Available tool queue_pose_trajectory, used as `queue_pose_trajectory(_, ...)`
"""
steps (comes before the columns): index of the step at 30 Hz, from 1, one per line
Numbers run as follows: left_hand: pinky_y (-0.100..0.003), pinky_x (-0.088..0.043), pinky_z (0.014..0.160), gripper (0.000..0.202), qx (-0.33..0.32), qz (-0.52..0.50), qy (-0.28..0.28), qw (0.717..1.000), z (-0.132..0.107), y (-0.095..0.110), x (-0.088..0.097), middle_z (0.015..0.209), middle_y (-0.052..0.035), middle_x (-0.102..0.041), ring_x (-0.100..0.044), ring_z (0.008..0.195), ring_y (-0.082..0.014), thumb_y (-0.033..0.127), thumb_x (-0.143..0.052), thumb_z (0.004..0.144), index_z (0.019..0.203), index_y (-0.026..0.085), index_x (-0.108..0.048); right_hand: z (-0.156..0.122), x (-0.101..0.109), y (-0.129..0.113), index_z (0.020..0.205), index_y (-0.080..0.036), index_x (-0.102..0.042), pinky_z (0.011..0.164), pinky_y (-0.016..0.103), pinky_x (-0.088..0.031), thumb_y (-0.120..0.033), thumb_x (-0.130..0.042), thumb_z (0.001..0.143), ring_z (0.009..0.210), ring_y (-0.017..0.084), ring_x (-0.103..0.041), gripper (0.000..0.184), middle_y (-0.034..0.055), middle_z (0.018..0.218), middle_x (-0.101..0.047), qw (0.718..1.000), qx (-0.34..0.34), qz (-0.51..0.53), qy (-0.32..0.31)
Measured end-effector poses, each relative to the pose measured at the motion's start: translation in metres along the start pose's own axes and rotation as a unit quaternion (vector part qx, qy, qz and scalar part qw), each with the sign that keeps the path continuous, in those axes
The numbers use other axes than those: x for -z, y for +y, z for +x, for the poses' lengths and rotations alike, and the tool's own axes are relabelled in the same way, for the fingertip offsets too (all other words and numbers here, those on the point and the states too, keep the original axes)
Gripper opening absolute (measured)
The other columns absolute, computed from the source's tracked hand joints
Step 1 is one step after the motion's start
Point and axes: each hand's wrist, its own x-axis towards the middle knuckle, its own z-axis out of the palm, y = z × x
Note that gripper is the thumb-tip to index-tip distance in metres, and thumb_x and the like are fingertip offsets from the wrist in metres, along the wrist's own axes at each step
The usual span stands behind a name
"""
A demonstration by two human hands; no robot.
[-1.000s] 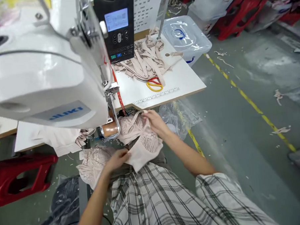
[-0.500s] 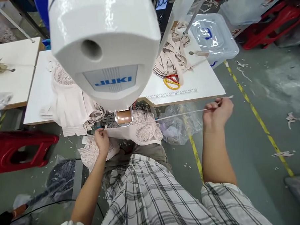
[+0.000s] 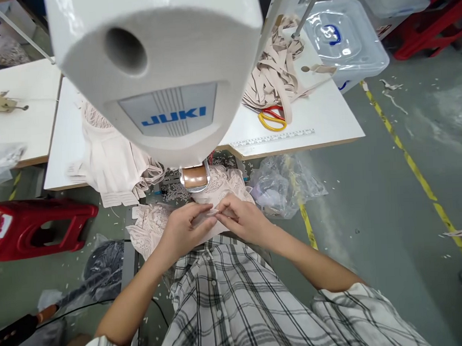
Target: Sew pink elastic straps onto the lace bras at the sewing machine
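Observation:
A pale pink lace bra [image 3: 224,187] lies under the head of a white sewing machine [image 3: 165,69] and hangs toward my lap. In front of it, my left hand [image 3: 187,227] pinches the edge of its fabric between thumb and fingers. My right hand [image 3: 245,219] meets it fingertip to fingertip, also pinched on the bra, with a thin pale strip end between the two hands. Exactly which layers each hand grips is partly hidden by the fingers. Another lace bra piece [image 3: 149,228] hangs beside my left wrist.
Stacked pale bras [image 3: 113,157] overhang the table's left side. Scissors with red and yellow handles [image 3: 272,121] lie by a heap of pale straps [image 3: 275,76] on the white table [image 3: 328,130]. A clear plastic bag [image 3: 285,186] hangs below, and a red stool [image 3: 45,227] stands left.
My right hand has come from far right, where it held a thin strip stretched out, to the middle. My left hand has moved right, and the two now meet at the bra.

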Motion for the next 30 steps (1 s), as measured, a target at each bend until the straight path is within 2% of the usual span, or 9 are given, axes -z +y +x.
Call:
queue_pose_trajectory(4, -0.025, -0.049, 0.063, 0.019, -0.010, -0.007, -0.006, 1.000, 0.000, -0.003, -0.005, 0.088, -0.0060, -0.071, -0.064, 0.074, -0.0149, 0.027, -0.061, 0.094, 0.104, 0.018, -0.074, 0.000, 0.003, -0.005, 0.099, -0.022, -0.049, 0.054, 0.023, -0.029, -0.035, -0.056, 0.094, 0.054, 0.010, -0.045, 0.016, -0.0075, 0.063, -0.050, 0.998, -0.050, -0.004, -0.042)
queue_pose_trajectory(8, -0.023, -0.043, 0.057, 0.013, -0.028, -0.030, 0.034, 0.999, -0.002, -0.007, -0.011, 0.075, -0.0020, -0.065, -0.057, 0.066, -0.0123, 0.022, -0.062, 0.092, 0.084, 0.018, -0.071, 0.005, 0.006, -0.010, 0.104, -0.022, -0.054, 0.057, 0.024, -0.031, -0.038, -0.059, 0.093, 0.057, 0.011, -0.049, 0.021, -0.0055, 0.069, -0.058, 0.993, -0.089, 0.011, -0.076)
queue_pose_trajectory(12, -0.022, -0.039, 0.054, 0.018, -0.016, -0.050, 0.057, 0.997, -0.005, -0.012, -0.015, 0.070, -0.0001, -0.059, -0.052, 0.061, -0.0104, 0.027, -0.065, 0.091, 0.076, 0.017, -0.065, 0.009, 0.011, -0.007, 0.103, -0.023, -0.066, 0.063, 0.024, -0.035, -0.036, -0.059, 0.094, 0.068, 0.012, -0.055, 0.017, -0.0017, 0.079, -0.065, 0.993, -0.062, 0.032, -0.091)
queue_pose_trajectory(16, -0.021, -0.039, 0.053, 0.022, -0.011, -0.069, 0.044, 0.997, -0.005, -0.015, -0.015, 0.068, 0.0001, -0.059, -0.052, 0.059, -0.0100, 0.030, -0.065, 0.091, 0.074, 0.017, -0.064, 0.011, 0.013, -0.005, 0.104, -0.024, -0.073, 0.070, 0.025, -0.039, -0.035, -0.061, 0.093, 0.080, 0.014, -0.058, 0.019, 0.0013, 0.082, -0.066, 0.995, -0.021, 0.039, -0.087)
queue_pose_trajectory(21, -0.022, -0.043, 0.057, 0.019, -0.066, -0.002, 0.049, 0.997, -0.004, -0.014, -0.012, 0.070, -0.0012, -0.064, -0.057, 0.063, -0.0115, 0.026, -0.059, 0.095, 0.081, 0.018, -0.067, 0.014, 0.011, -0.006, 0.086, -0.020, -0.074, 0.066, 0.026, -0.037, -0.029, -0.063, 0.089, 0.071, 0.013, -0.056, 0.015, 0.0010, 0.074, -0.063, 0.999, -0.029, 0.008, -0.042)
queue_pose_trajectory(23, -0.023, -0.046, 0.061, 0.019, -0.076, 0.024, 0.048, 0.996, -0.003, -0.014, -0.009, 0.075, -0.0031, -0.068, -0.062, 0.068, -0.0130, 0.026, -0.056, 0.097, 0.086, 0.018, -0.069, 0.016, 0.012, -0.001, 0.083, -0.019, -0.072, 0.064, 0.026, -0.038, -0.028, -0.063, 0.087, 0.068, 0.013, -0.055, 0.013, 0.0004, 0.073, -0.063, 0.998, -0.045, 0.051, -0.004)
queue_pose_trajectory(26, -0.025, -0.051, 0.067, 0.022, -0.065, 0.037, 0.038, 0.996, -0.003, -0.014, 0.001, 0.088, -0.0056, -0.074, -0.067, 0.078, -0.0157, 0.026, -0.050, 0.099, 0.102, 0.019, -0.070, 0.020, 0.016, 0.010, 0.086, -0.020, -0.070, 0.061, 0.026, -0.042, -0.031, -0.062, 0.086, 0.066, 0.013, -0.056, 0.014, -0.0001, 0.076, -0.064, 0.979, -0.093, 0.166, 0.070)
queue_pose_trajectory(28, -0.025, -0.051, 0.066, 0.023, -0.064, 0.037, 0.033, 0.997, -0.004, -0.012, 0.008, 0.093, -0.0055, -0.075, -0.068, 0.077, -0.0153, 0.025, -0.048, 0.100, 0.113, 0.020, -0.067, 0.023, 0.019, 0.011, 0.086, -0.020, -0.070, 0.064, 0.027, -0.046, -0.031, -0.062, 0.086, 0.069, 0.014, -0.058, 0.013, 0.0006, 0.078, -0.064, 0.980, -0.078, 0.178, 0.041)
queue_pose_trajectory(30, -0.024, -0.049, 0.063, 0.022, -0.067, 0.039, 0.017, 0.997, -0.005, -0.009, 0.014, 0.093, -0.0045, -0.074, -0.066, 0.072, -0.0136, 0.024, -0.046, 0.100, 0.115, 0.020, -0.063, 0.026, 0.019, 0.006, 0.084, -0.021, -0.072, 0.075, 0.030, -0.049, -0.027, -0.065, 0.085, 0.085, 0.017, -0.061, 0.009, 0.0041, 0.091, -0.065, 0.992, -0.003, 0.123, -0.027)
